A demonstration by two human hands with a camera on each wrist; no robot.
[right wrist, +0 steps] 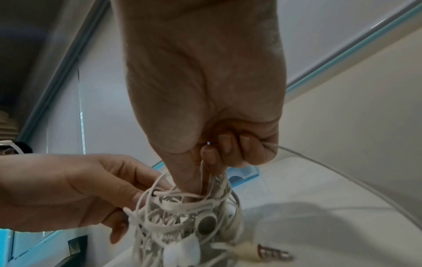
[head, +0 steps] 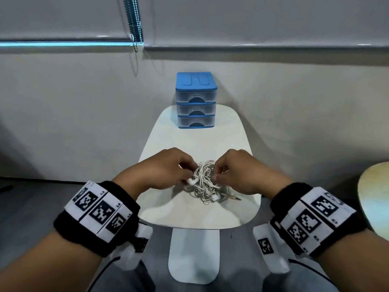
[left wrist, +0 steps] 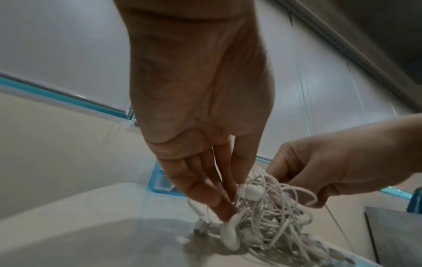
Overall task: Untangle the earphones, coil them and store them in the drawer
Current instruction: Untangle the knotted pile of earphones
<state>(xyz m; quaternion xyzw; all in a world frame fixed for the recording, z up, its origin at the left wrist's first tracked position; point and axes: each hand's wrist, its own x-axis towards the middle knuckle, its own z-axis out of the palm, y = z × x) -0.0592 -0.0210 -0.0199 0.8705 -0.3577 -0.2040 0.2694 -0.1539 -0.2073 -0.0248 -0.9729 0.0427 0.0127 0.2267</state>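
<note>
A tangled bundle of white earphones lies on the small white table, partly lifted between both hands. My left hand pinches the cords on the bundle's left side, beside an earbud. From the right, my right hand grips cords at the top, its fingers curled around a strand. A jack plug rests on the table. The blue three-drawer unit stands at the table's far end with all drawers closed.
A grey wall stands behind the table, with a bead chain hanging from the blind. The edge of another round table shows at right. Grey floor surrounds the table's white base.
</note>
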